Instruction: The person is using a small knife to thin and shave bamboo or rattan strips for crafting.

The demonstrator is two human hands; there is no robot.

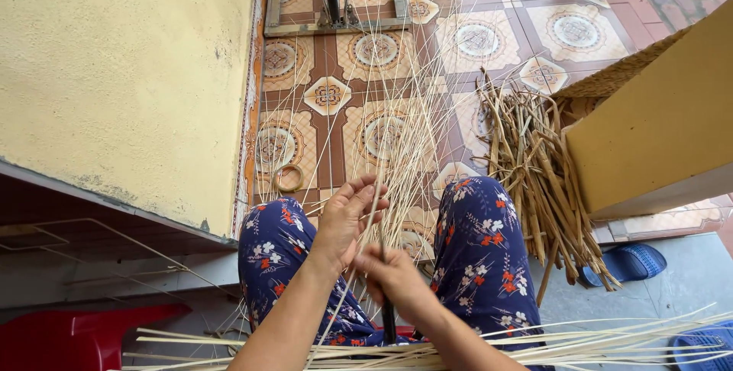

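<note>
Near centre, above the lap: left hand (345,218) open-fingered on thin pale splints (397,134), right hand (389,275) clamped on a dark knife (388,317); splints likely light, springy, snappable, best gripped near base.

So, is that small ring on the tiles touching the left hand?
No, the ring lies on the tiled floor beyond the knee, apart from the left hand, which touches thin pale strips.
</note>
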